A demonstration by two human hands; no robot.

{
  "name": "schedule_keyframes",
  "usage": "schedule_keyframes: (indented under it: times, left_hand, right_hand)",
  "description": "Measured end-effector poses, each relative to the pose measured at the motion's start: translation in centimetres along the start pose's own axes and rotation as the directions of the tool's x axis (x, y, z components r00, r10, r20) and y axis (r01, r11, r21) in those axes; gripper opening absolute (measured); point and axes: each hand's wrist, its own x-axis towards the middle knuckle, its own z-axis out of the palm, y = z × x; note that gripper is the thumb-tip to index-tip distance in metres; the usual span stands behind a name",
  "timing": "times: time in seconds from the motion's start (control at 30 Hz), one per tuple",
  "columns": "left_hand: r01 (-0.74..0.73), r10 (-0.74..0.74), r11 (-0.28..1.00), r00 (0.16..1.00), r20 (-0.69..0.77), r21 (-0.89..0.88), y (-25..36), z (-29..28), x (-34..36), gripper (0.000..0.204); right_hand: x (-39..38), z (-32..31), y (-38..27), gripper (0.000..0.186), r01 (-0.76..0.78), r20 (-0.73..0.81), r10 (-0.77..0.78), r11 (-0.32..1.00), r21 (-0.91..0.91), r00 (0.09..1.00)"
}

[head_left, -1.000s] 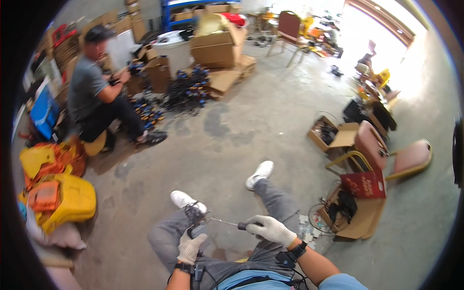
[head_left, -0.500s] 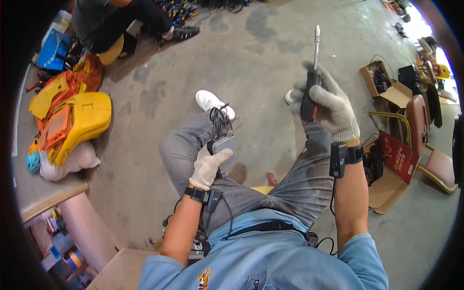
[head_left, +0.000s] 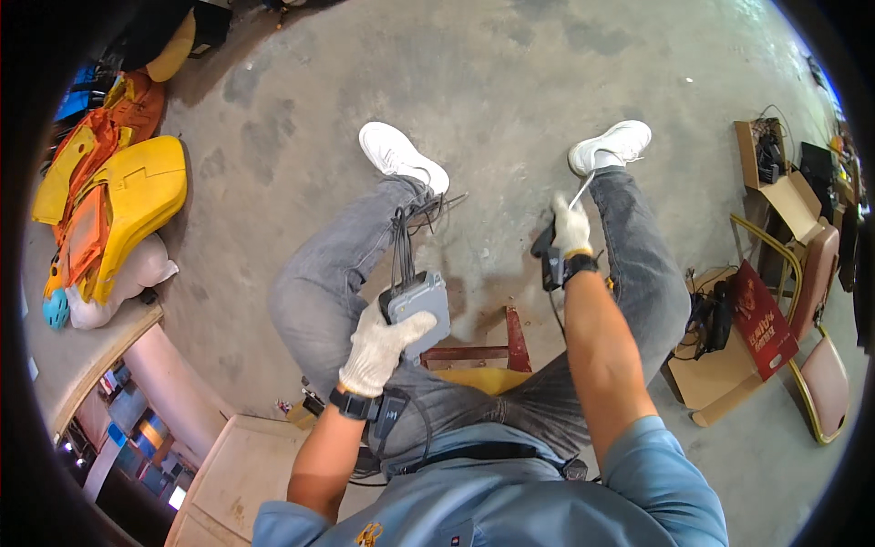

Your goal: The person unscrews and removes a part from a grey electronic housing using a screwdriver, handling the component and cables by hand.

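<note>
The person sits over a rough, stained concrete floor (head_left: 492,64), legs in grey denim spread apart and white sneakers planted far out. Both hands wear knitted white cotton gloves.

The left hand (head_left: 383,351) has its grip closed around the near end of a flat, grey rectangular box (head_left: 419,305) with rounded corners and a smooth, metal-like face. The box rests against the inner left thigh, just beside the knee. A bundle of thin dark wires (head_left: 406,232) rises from its far end and fans out over the denim.

The right hand (head_left: 571,228) sits near the right knee, well apart from the box. Its grip is closed on a slim tool (head_left: 581,190) whose pale, thin shaft angles up and far toward the right shoe; the black handle is mostly hidden under the glove. A dark band with a small black block is strapped at that wrist.

Between the thighs shows a reddish metal stool frame (head_left: 515,337) with a yellow seat edge.

At the far left lie moulded yellow and orange plastic shells (head_left: 137,196), glossy and curved. On the right stand open cardboard boxes (head_left: 720,374) holding dark cables, beside a chair (head_left: 825,383) with a padded pinkish seat and a thin golden tube frame.
</note>
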Motion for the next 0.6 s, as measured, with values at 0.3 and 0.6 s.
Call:
schedule_keyframes:
  times: [0.3,0.6]
  left_hand:
    - [0.301,-0.301,0.952,0.953,-0.011,0.044,1.7,0.4,1.1,0.067]
    - [0.380,-0.380,0.925,0.924,-0.033,-0.001,1.0,0.5,1.5,0.069]
  right_hand:
    - [-4.6,-0.5,14.3,0.033,-0.360,-0.402,0.228,0.886,-0.292,0.887]
    - [-2.9,2.0,13.5,0.036,-0.425,-0.444,0.160,0.676,-0.602,0.882]
